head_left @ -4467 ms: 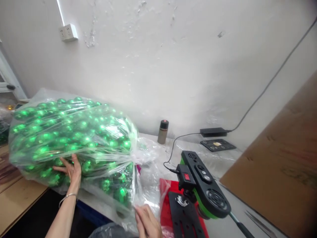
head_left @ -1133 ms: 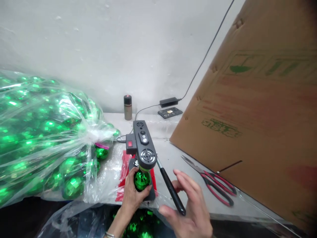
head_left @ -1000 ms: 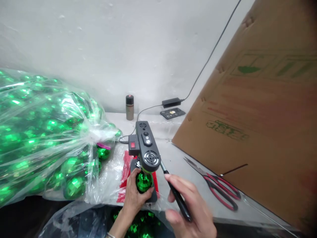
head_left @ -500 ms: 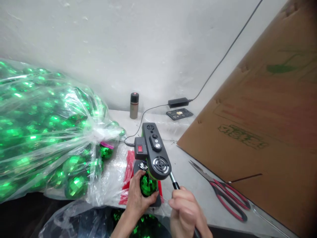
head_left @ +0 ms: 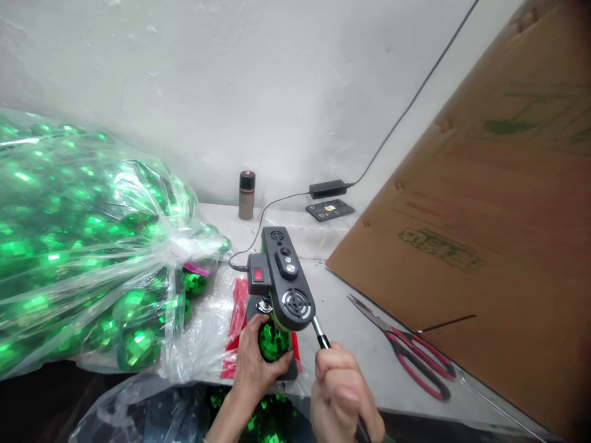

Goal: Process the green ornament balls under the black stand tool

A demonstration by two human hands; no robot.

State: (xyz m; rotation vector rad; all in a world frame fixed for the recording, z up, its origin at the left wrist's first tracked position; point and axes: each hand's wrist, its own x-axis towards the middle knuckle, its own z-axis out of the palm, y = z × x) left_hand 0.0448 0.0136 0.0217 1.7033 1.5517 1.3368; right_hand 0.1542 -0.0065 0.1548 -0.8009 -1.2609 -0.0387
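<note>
1. White wall behind, white bench [head_left: 341, 314] below; both hands work at its near edge.
2. I see the green ball [head_left: 273, 340] under the black press head [head_left: 285, 288], cupped by the left hand [head_left: 253, 364], whose fingers and thumb are wrapped on it.
3. It is shiny and faceted like a mirror ball, with its top hidden by the press head.
4. Just right of the ball, the right hand [head_left: 344, 394] is a fist clamped on the lever handle [head_left: 319, 333].
5. A second ago that hand was spread open beside the lever; the left has not shifted.
6. A clear bag of balls [head_left: 83, 246] lies left of the fingers and scissors [head_left: 413, 358] lie to the right.
</note>
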